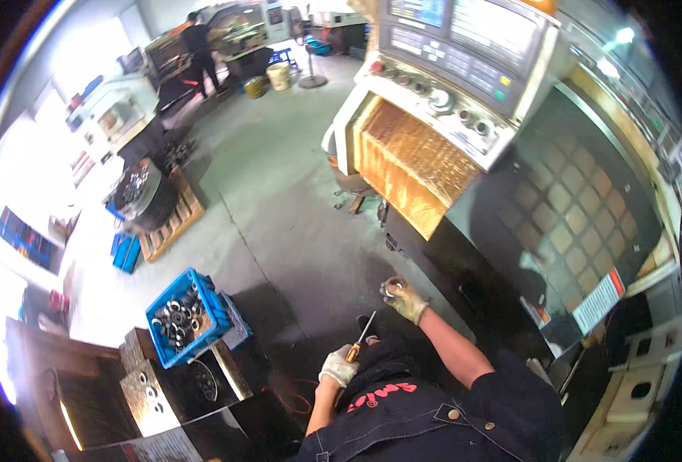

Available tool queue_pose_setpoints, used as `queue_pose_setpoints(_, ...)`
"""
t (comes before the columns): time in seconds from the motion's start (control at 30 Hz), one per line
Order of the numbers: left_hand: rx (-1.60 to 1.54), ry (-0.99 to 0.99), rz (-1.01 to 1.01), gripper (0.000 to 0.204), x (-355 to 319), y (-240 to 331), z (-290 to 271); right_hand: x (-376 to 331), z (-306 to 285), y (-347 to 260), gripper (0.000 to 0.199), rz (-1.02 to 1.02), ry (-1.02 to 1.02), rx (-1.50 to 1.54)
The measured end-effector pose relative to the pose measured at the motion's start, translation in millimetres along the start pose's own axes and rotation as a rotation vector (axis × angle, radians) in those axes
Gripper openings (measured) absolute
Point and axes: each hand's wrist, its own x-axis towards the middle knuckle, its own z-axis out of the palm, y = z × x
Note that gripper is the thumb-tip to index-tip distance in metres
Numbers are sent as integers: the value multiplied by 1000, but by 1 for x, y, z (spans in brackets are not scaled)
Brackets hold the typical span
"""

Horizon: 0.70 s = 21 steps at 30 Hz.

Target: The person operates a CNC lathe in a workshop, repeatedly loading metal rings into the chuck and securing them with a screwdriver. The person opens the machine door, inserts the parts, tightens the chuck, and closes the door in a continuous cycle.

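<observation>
My left hand [339, 366], in a pale work glove, is closed around the yellow handle of a screwdriver [354, 351]. Its thin metal shaft points up and away from me. Farther to the right, my gloved right hand [408, 302] grips a small metal ring [394, 286] between thumb and fingers. The tool's tip and the ring are apart. To the left of my left hand stands a blue crate [219, 323] filled with dark and shiny ring-shaped parts [176, 317].
A machine control panel [449, 69] juts out ahead on the right, beside a machine door with a gridded window [580, 200]. A wooden pallet [187, 204] bears a dark drum [145, 196] of metal scrap. Several rings lie on a block [145, 400]. Far off, a person [197, 50] stands at another machine.
</observation>
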Motion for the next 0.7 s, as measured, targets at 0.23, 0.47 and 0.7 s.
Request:
queue_pose_setpoints(0.23,83,-196,101,33,-3,3,35,-74,-60,20,33,-149,127,-71)
queue_pose_setpoints(0.47,312,-302,144,37,-14,28,74,-139,-96,3,24,-50,242,-295)
queue_pose_setpoints(0.7,339,-347,148,39,-20,75,126,-205,-180,17,33,-98,360,-210)
